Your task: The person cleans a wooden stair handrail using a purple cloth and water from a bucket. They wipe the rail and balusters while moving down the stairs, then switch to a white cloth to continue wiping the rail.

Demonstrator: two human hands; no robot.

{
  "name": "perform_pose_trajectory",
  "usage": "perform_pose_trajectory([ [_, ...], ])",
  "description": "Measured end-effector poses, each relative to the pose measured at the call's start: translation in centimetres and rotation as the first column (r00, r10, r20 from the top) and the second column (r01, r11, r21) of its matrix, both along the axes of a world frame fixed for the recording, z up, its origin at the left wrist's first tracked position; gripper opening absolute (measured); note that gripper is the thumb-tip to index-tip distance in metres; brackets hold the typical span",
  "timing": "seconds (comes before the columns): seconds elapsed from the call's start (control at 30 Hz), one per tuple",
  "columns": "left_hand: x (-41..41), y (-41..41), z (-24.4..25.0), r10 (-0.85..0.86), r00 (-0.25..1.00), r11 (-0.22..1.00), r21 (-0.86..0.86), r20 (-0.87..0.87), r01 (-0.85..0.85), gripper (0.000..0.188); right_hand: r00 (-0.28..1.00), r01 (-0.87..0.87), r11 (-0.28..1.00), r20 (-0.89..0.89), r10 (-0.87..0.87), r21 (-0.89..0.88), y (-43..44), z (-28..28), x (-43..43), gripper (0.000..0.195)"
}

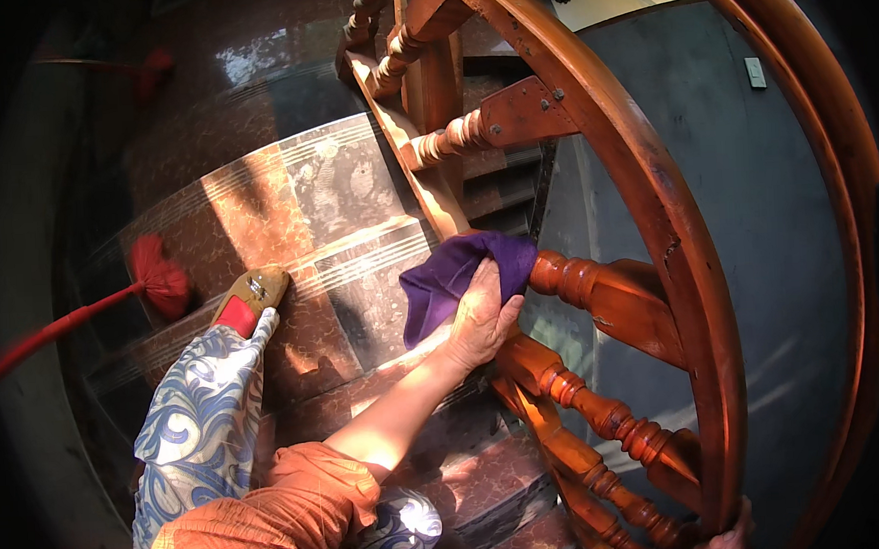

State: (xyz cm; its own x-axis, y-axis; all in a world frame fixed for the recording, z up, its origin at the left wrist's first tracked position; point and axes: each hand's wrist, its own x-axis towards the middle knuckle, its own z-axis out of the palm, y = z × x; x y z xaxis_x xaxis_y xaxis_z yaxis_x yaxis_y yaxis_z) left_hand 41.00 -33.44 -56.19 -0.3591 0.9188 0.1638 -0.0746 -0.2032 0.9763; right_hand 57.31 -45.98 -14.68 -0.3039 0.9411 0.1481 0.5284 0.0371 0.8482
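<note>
My left hand [482, 317] holds a purple cloth [440, 285] against the lower end of a turned wooden baluster [568, 280], where it meets the wooden base rail [432, 194] of a staircase. The cloth is bunched under my fingers, and one flap hangs to the left. At the bottom edge, my right hand [727, 540] is partly in view, wrapped around the curved wooden handrail [671, 191]. More glossy balusters [615, 418] stand between handrail and base rail below the cloth; others are above it. The handrail has a dark crack or chip.
Tiled stairs [366, 270] with striped edges lie to the left, partly sunlit. My foot in a tan shoe [263, 286] rests on a step beside a red broom-like head [161, 275] on a red handle. A second handrail [839, 169] and a grey wall [697, 101] are at right.
</note>
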Motion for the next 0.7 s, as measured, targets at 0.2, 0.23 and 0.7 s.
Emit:
perform_pose_trajectory([
  [0.2,-1.0,8.8,-3.4,-0.469,0.868,0.883,-0.115,-0.162,0.456,0.040,0.998,0.058,0.998,-0.001,-0.058,-0.027,-0.4,-0.1,0.4,0.046],
  [0.23,-1.9,10.5,-3.5,-0.636,0.754,0.772,-0.141,-0.166,0.620,0.043,0.998,0.042,0.999,-0.042,-0.044,-0.033,-0.4,-0.1,0.6,0.046],
  [0.7,1.8,-2.2,-1.6,-0.046,0.994,0.993,-0.101,0.098,0.056,0.036,0.997,-0.012,1.000,0.073,0.013,-0.010,-0.3,0.4,0.2,0.046],
])
